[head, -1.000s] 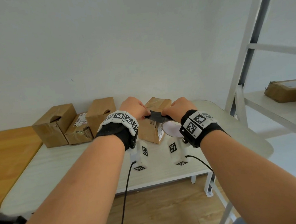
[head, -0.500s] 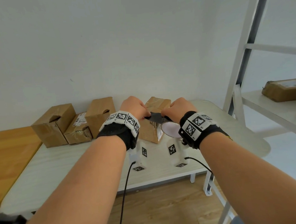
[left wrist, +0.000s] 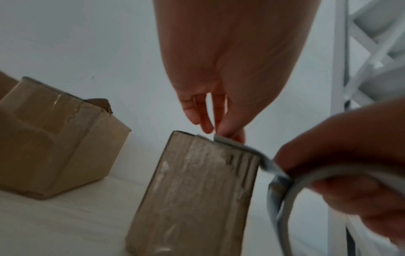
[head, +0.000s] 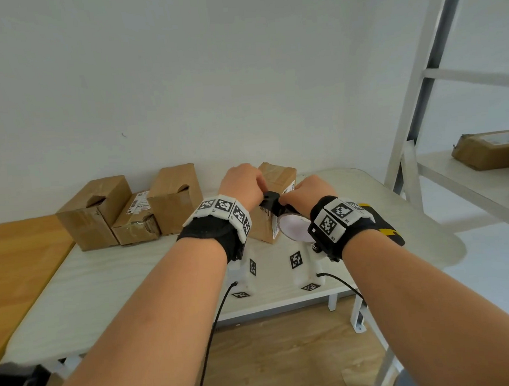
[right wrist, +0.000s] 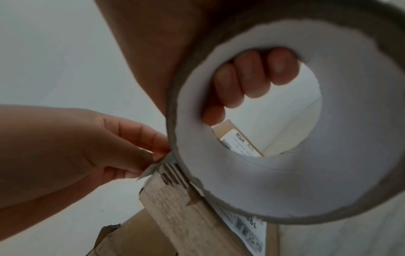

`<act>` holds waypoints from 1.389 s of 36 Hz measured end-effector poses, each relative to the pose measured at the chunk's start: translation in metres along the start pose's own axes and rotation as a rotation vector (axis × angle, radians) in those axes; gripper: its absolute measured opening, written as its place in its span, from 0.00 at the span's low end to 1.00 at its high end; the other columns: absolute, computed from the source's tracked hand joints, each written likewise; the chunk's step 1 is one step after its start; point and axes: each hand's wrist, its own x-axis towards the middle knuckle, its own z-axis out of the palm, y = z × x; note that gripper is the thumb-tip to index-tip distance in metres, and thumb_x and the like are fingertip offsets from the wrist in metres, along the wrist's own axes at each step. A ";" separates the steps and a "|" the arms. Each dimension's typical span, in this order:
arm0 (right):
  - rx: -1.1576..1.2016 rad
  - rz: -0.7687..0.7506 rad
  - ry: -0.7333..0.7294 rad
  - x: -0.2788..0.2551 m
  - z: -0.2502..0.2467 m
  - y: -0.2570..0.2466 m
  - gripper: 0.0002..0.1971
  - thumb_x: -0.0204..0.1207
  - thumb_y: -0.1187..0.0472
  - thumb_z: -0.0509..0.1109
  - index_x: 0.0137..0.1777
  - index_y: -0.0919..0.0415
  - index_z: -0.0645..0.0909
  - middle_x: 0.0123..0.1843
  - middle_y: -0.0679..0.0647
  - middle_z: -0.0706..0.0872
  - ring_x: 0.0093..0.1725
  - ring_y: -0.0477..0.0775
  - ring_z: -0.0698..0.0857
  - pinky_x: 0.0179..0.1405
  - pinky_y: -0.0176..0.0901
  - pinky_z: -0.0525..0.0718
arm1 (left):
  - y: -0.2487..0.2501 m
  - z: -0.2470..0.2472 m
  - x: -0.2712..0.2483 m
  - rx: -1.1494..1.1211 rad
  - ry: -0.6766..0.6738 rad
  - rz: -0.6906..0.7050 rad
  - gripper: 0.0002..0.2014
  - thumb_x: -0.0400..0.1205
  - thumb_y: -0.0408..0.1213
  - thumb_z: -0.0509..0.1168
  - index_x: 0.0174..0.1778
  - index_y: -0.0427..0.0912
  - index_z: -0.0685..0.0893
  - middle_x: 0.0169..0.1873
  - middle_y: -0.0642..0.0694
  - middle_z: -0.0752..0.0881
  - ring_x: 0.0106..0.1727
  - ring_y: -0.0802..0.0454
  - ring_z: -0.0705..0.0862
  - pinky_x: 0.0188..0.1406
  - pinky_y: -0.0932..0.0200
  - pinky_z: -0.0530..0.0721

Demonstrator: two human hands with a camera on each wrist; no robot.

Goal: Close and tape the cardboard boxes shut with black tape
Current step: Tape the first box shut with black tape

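A brown cardboard box [head: 277, 177] stands upright on the white table [head: 103, 287], its taped side showing in the left wrist view [left wrist: 192, 199]. My left hand [head: 257, 189] pinches the free end of the black tape strip [head: 270, 199] at the box's top edge [left wrist: 228, 134]. My right hand [head: 291, 197] grips the tape roll [head: 295, 229] just right of the box, with fingers curled through its white core [right wrist: 252, 78]. The short strip [left wrist: 243, 147] spans from the roll [left wrist: 282, 190] to the left fingertips.
Three more cardboard boxes [head: 95, 213] [head: 136, 220] [head: 177, 198] stand at the table's back left against the wall. A wooden surface [head: 17, 260] adjoins on the left. A white shelf rack [head: 421, 90] with a parcel [head: 494, 149] stands right. A yellow-black item [head: 385, 230] lies behind my right wrist.
My left hand has edged slightly right toward the right hand. Both hands still hold the tape over the box top.
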 end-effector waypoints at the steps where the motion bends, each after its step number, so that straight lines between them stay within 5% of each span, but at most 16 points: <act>1: 0.004 0.002 -0.004 0.001 0.000 0.001 0.15 0.70 0.58 0.70 0.25 0.59 0.70 0.23 0.51 0.71 0.24 0.52 0.70 0.25 0.38 0.66 | 0.000 0.003 -0.001 0.008 0.010 0.026 0.16 0.78 0.22 0.62 0.51 0.44 0.91 0.56 0.43 0.85 0.57 0.45 0.83 0.57 0.57 0.80; 8: -0.003 -0.001 0.001 0.007 -0.002 0.005 0.16 0.67 0.51 0.74 0.28 0.58 0.73 0.26 0.51 0.75 0.26 0.52 0.73 0.25 0.38 0.69 | -0.012 0.014 -0.006 0.020 0.060 0.104 0.15 0.84 0.29 0.57 0.58 0.43 0.88 0.55 0.44 0.86 0.57 0.45 0.83 0.57 0.57 0.78; 14: -0.057 -0.040 0.060 0.015 -0.012 0.006 0.20 0.67 0.47 0.76 0.27 0.59 0.73 0.24 0.50 0.73 0.25 0.51 0.72 0.23 0.37 0.68 | -0.018 0.023 -0.008 0.163 0.115 0.133 0.15 0.85 0.36 0.54 0.48 0.40 0.88 0.40 0.44 0.82 0.43 0.47 0.81 0.38 0.58 0.72; 20: -0.042 -0.062 0.026 0.023 -0.014 0.009 0.22 0.69 0.41 0.74 0.30 0.59 0.76 0.26 0.51 0.75 0.28 0.52 0.75 0.26 0.38 0.71 | -0.022 0.023 -0.002 0.189 0.110 0.127 0.15 0.86 0.39 0.54 0.44 0.42 0.86 0.40 0.44 0.84 0.41 0.47 0.80 0.38 0.57 0.73; 24: 0.112 -0.057 0.004 0.023 -0.010 0.014 0.18 0.76 0.48 0.66 0.30 0.60 0.72 0.28 0.52 0.71 0.31 0.53 0.72 0.31 0.41 0.68 | -0.022 0.022 0.001 0.195 0.092 0.117 0.15 0.85 0.38 0.54 0.40 0.43 0.85 0.36 0.45 0.82 0.37 0.48 0.79 0.36 0.58 0.70; 29: 0.106 -0.069 0.038 0.025 -0.003 0.019 0.07 0.72 0.57 0.66 0.39 0.61 0.78 0.34 0.54 0.76 0.35 0.53 0.74 0.31 0.39 0.70 | -0.021 0.025 0.003 0.187 0.101 0.111 0.17 0.85 0.37 0.54 0.43 0.39 0.88 0.38 0.43 0.83 0.38 0.49 0.77 0.37 0.59 0.67; 37: -0.027 -0.101 0.008 0.032 -0.004 0.012 0.06 0.71 0.58 0.70 0.38 0.61 0.81 0.30 0.52 0.76 0.31 0.51 0.74 0.27 0.37 0.71 | -0.025 0.025 0.000 0.188 0.096 0.122 0.16 0.86 0.40 0.54 0.46 0.44 0.88 0.39 0.45 0.84 0.40 0.48 0.81 0.37 0.58 0.73; 44: -0.065 -0.117 -0.010 0.035 0.011 0.022 0.14 0.72 0.52 0.73 0.46 0.64 0.85 0.36 0.53 0.83 0.38 0.53 0.80 0.32 0.39 0.76 | -0.027 0.027 -0.001 0.160 0.105 0.126 0.17 0.85 0.39 0.54 0.32 0.46 0.80 0.33 0.47 0.81 0.37 0.49 0.79 0.35 0.58 0.71; 47: -0.073 -0.136 0.006 0.035 0.017 0.020 0.10 0.73 0.52 0.72 0.42 0.61 0.83 0.32 0.50 0.80 0.37 0.53 0.79 0.27 0.36 0.72 | -0.027 0.027 -0.002 0.135 0.110 0.129 0.15 0.85 0.38 0.55 0.37 0.45 0.84 0.37 0.46 0.83 0.39 0.48 0.80 0.38 0.57 0.75; 50: -0.082 -0.153 0.009 0.036 0.021 0.018 0.09 0.73 0.53 0.71 0.39 0.59 0.81 0.31 0.49 0.79 0.36 0.53 0.79 0.26 0.37 0.72 | -0.026 0.027 -0.003 0.095 0.137 0.166 0.15 0.85 0.36 0.55 0.55 0.48 0.87 0.46 0.48 0.85 0.49 0.48 0.82 0.47 0.54 0.80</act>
